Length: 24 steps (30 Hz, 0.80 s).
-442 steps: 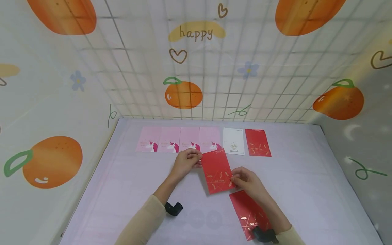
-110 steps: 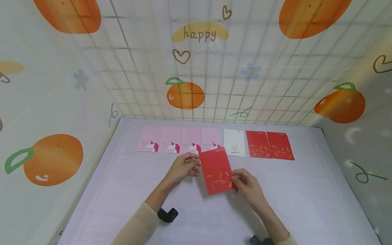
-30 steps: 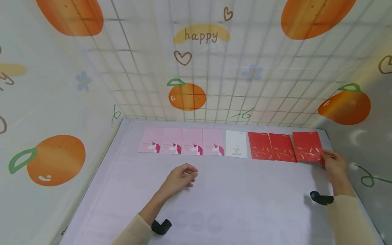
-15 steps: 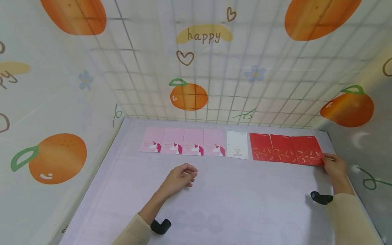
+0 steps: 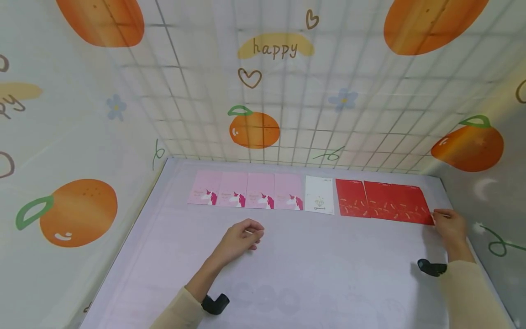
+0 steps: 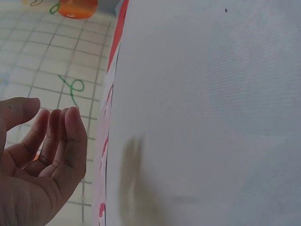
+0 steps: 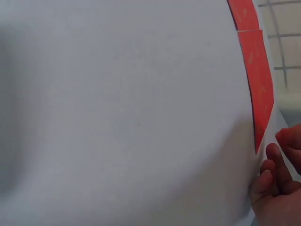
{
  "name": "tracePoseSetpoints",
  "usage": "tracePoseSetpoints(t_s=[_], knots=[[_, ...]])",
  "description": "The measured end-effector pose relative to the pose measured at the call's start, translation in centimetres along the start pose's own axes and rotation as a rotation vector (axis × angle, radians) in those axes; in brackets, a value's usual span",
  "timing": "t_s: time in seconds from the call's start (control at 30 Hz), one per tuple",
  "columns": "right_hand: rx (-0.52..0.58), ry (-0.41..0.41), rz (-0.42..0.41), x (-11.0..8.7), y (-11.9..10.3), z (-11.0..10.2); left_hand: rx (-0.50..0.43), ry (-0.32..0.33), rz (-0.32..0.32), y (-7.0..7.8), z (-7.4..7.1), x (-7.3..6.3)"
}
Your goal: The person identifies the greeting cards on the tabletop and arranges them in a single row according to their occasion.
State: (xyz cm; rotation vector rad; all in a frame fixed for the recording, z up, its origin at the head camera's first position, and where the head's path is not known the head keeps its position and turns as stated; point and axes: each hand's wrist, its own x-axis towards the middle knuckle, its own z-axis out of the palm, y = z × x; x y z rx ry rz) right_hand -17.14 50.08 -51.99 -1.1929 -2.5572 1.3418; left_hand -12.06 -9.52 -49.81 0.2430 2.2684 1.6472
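Note:
Three red cards with gold markings lie at the right of a row along the table's back; the rightmost red card [image 5: 411, 203] sits close against the middle red card [image 5: 380, 200]. At its lower right corner is my right hand [image 5: 450, 226], fingers bent. In the right wrist view, a small gap shows between these fingers [image 7: 273, 153] and the card's corner. Left of the red cards come a white card [image 5: 319, 194] with a gold diamond print and several pink unicorn cards [image 5: 260, 189]. My left hand [image 5: 240, 238] hovers before the row, loosely curled and holding nothing.
The cards lie on a pale cloth-covered table [image 5: 312, 269]. Behind them rises a fabric wall with printed oranges and a grid [image 5: 287, 100]; side walls stand left and right. Each wrist wears a black device [image 5: 215, 304].
The last red card went from my hands over the middle to the row's right end, then was lowered flat beside the other red cards. My left hand drew back slightly and stays still.

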Motion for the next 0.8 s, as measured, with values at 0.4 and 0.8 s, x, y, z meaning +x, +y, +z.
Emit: tracePoseSetpoints(t_s=[0.4,0.8], knots=[[0.098,-0.011,-0.149,-5.2,-3.0,0.3,0.009,0.078,0.002,0.9,-2.2,-0.5],[0.272,-0.143,-0.437,-13.8,-6.3,4.1,0.015,0.123,0.011,1.4,-3.7,-1.3]])
